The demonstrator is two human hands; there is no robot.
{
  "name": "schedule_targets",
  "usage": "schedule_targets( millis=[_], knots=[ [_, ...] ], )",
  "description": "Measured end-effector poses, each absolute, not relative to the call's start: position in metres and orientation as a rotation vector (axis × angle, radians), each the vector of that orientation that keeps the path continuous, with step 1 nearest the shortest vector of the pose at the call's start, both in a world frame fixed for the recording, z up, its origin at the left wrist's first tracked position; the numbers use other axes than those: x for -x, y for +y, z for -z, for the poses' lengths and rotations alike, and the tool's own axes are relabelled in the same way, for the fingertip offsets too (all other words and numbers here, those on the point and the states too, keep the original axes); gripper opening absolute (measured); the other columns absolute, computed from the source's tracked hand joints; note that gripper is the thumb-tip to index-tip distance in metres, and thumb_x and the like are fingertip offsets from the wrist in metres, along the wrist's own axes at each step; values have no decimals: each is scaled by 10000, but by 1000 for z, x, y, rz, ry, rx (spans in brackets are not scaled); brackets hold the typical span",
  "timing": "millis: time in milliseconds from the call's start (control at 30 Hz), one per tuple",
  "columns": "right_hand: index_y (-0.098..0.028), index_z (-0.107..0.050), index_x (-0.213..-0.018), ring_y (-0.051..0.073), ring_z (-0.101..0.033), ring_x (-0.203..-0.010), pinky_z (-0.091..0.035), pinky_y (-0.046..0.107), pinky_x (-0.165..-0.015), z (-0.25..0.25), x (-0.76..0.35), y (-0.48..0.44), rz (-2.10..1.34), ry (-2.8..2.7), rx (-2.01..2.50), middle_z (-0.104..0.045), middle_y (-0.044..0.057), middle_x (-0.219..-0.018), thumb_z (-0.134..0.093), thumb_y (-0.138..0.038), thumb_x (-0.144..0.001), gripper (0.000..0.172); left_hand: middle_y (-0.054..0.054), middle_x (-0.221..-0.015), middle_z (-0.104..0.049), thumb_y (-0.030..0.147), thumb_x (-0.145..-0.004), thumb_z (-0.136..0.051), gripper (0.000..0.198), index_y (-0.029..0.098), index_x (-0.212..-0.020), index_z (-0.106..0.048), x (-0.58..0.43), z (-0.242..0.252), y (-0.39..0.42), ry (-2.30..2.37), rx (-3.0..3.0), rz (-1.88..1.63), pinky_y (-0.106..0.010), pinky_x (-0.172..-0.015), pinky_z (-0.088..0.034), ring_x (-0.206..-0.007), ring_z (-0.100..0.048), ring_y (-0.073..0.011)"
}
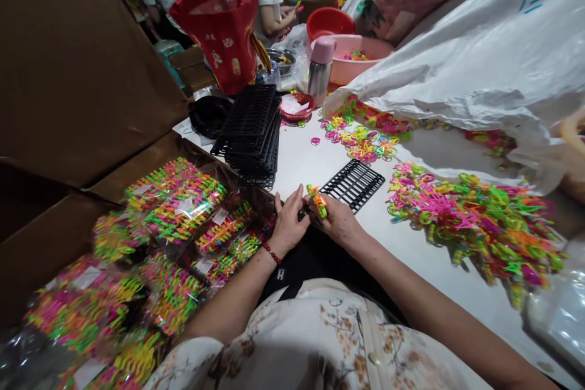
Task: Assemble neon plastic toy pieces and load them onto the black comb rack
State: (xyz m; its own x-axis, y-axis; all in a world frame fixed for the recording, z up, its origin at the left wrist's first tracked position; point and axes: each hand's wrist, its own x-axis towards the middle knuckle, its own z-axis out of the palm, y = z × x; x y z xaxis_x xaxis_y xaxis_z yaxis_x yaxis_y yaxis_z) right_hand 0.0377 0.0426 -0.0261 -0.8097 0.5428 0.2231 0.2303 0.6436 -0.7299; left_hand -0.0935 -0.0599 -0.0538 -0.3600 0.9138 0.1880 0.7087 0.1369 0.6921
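Observation:
My right hand (pixel 342 220) is closed around small bright plastic toy pieces (pixel 317 200), orange, yellow and green, which stick up above the fingers. Close beside it, my left hand (pixel 289 224) has its fingertips drawn together at a small dark part between the hands; what that part is I cannot make out. A red bead bracelet circles the left wrist. Just beyond the right hand, a black slotted plastic rack (pixel 355 184) lies flat on the white table (pixel 297 155). A large heap of similar colourful plastic pieces (pixel 470 219) spreads to the right.
Stacked black racks (pixel 249 134) stand at the table's left edge. Bagged colourful pieces (pixel 183 207) fill a box at left. Behind are a red bag (pixel 219 36), a flask (pixel 320 70), a small red basket (pixel 297 111) and a pink basin (pixel 365 49). Other people work farther back.

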Motion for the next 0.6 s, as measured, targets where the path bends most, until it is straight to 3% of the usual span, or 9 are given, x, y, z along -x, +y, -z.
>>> schedule_targets(
  millis=[167,300,467,600],
  knots=[
    [-204,-654,-1079,199,-674,-797,-489,278,-732,25,-37,58,-1009,-2398,683,-733,59,-920,-520,-244,-891,234,-93,-1492,-484,271,-908,-527,671,215,-1524,-266,90,46,-44,2206,-1530,-986,-527,-1202,114,-1418,-392,-177],
    [-194,-671,-1042,193,-664,-814,-486,278,-736,21,-37,71,-1022,-2398,621,-732,71,-961,-526,-225,-880,220,-97,-1497,-475,271,-893,-549,670,208,-1511,-298,91,40,-35,2214,-1515,-932,-527,-1213,63,-1429,-379,-180],
    [-194,-675,-950,177,-606,-788,-452,252,-707,26,-32,78,-897,-2546,503,-666,55,-862,-516,-112,-830,215,-75,-1496,-479,196,-881,-523,634,244,-1490,-353,92,37,-32,2247,-1479,-905,-513,-1221,32,-1416,-401,-175],
    [-173,-667,-930,171,-565,-748,-437,252,-685,31,-27,76,-860,-2556,523,-604,48,-813,-536,-140,-870,148,-71,-1494,-482,192,-883,-512,595,251,-1464,-397,92,34,-32,2232,-1469,-885,-519,-1220,15,-1408,-414,-186]
  ],
)
